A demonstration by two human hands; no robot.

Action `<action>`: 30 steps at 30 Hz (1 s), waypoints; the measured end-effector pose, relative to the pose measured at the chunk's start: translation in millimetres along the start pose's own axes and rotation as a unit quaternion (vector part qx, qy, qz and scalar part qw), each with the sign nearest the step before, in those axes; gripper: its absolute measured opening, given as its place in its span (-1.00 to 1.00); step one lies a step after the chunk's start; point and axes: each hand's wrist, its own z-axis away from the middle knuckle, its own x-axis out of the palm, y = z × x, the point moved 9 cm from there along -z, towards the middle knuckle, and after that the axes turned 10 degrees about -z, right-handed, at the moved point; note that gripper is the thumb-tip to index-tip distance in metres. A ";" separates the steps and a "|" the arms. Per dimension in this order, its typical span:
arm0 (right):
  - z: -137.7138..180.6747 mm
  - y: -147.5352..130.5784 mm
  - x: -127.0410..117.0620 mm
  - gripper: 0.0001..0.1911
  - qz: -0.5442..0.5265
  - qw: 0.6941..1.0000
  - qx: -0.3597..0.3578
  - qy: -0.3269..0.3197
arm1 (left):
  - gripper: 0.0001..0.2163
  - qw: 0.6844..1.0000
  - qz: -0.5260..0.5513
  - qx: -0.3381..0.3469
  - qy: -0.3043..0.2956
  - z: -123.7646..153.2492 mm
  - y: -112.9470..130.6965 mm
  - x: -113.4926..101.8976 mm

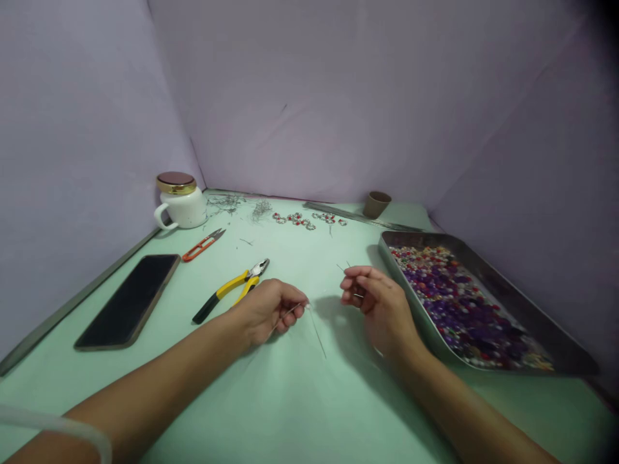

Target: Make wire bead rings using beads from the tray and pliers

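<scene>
My left hand (268, 309) rests on the pale green table (300, 399), its fingers pinched on a thin metal wire (316, 332) whose free end slants down toward me. My right hand (377, 303) hovers a short way to the right, fingers curled and pinched on another fine wire piece (344, 267) that pokes out past the fingertips. Yellow-handled pliers (232, 289) lie just left of my left hand.
A metal tray (503, 283) of purple, red and white beads sits at the right. A dark phone (129, 299), orange thread snips (203, 245) and a lidded white mug (180, 201) are at the left. Finished bead links (307, 220), loose wires and a small brown cup (376, 203) lie at the back.
</scene>
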 end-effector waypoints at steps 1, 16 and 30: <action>1.3 -0.4 7.5 -0.87 0.051 0.998 0.016 -0.042 | -0.95 1.000 -0.021 0.020 -0.002 0.5 2.2 1.7; 21.3 17.7 41.8 -0.79 0.262 0.945 0.023 -0.195 | -0.93 0.994 -0.065 0.085 -0.015 4.0 7.3 10.7; 20.9 12.2 38.7 -0.88 0.326 0.929 -0.048 -0.165 | -0.93 0.974 -0.160 0.153 0.049 6.0 18.1 6.0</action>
